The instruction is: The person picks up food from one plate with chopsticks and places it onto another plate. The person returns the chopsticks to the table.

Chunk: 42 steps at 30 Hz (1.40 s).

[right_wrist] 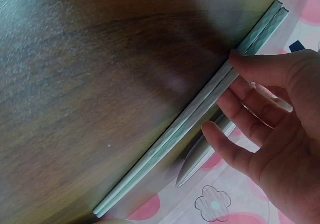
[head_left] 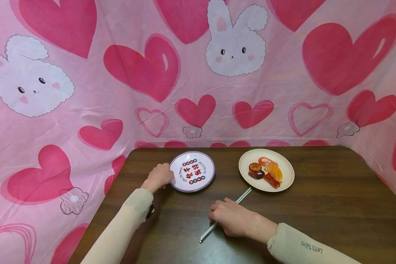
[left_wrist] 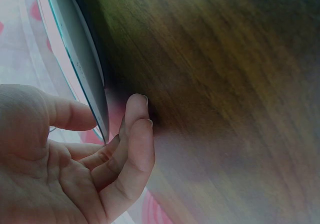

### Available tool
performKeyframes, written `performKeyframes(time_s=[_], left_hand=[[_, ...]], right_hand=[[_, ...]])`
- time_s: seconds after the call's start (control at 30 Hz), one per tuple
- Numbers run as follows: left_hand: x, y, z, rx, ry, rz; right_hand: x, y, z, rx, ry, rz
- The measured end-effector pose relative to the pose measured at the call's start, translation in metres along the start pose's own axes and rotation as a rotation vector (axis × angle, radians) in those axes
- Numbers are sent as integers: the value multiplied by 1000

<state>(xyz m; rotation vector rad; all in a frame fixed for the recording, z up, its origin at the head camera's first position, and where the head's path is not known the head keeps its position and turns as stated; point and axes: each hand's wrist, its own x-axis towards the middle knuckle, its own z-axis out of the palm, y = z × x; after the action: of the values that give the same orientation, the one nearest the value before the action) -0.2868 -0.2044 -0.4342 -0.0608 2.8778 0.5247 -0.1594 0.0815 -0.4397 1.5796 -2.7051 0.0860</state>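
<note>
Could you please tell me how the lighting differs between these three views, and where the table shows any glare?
Head view: bright and fairly even, a pale sheen on the table near the chopsticks; left wrist view: much dimmer, a faint hazy patch beside the left hand; right wrist view: also dim, glare in the upper left corner.

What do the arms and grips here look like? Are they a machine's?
No, they're a person's. The left grip and right grip are bare human hands, without gloves. The left sleeve and right sleeve are long and pale cream; the right has dark lettering. Something small, black and yellow-green shows at the left cuff.
</note>
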Motion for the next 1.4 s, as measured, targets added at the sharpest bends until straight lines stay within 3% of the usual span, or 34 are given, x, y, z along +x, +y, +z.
performKeyframes(time_s=[0.57,0.93,1.4], left_hand=[[-1,1,-1,4,2,5],[1,-1,2,-10,0,13],[0,0,1,-13,-6,4]], right_hand=[[-1,-1,-1,-5,-10,-5],[-3,-2,-2,-90,-11,-26],[-5,-3,-21,-137,66,-64]])
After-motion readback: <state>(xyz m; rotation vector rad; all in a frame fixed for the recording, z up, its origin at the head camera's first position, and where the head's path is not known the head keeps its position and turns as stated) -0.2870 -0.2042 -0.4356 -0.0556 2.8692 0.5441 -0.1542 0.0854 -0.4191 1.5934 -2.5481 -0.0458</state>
